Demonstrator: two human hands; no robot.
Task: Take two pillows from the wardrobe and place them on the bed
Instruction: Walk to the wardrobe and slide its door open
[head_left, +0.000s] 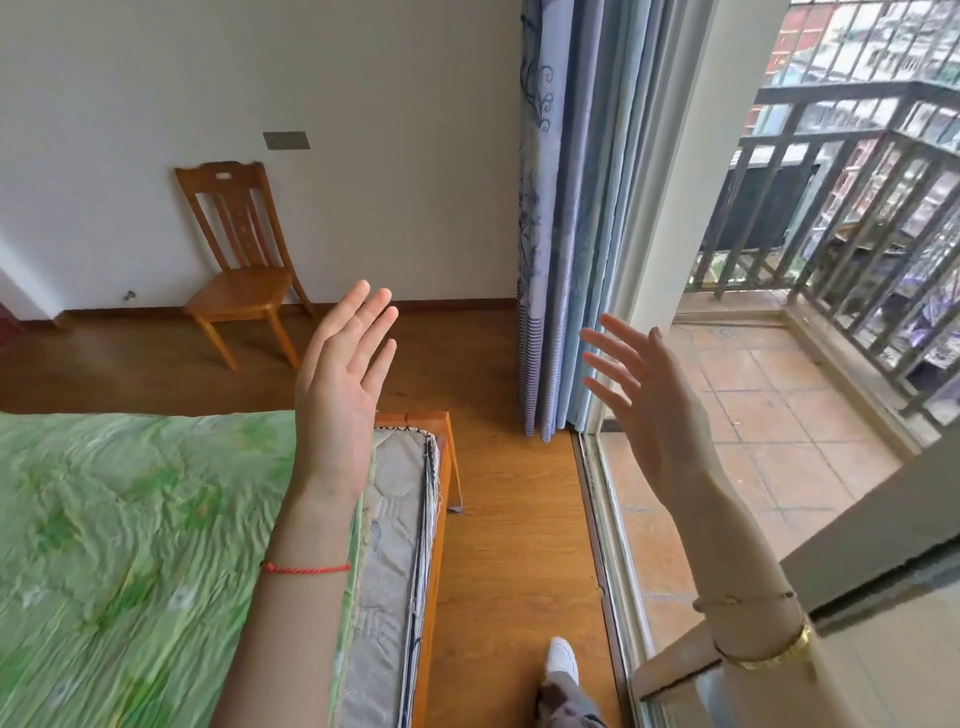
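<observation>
Over the corner of the green-covered bed (130, 545) at lower left, the left hand (340, 384) is hovering, fingers straight; the right hand (649, 395) is hovering alongside, fingers spread, both empty.

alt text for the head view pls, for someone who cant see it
A person's left grip and right grip, both open hands holding nothing, are raised in front of them beside the corner of a bed with a green cover. A wooden chair stands by the wall, and a blue curtain hangs beside the doorway to a tiled balcony.
</observation>
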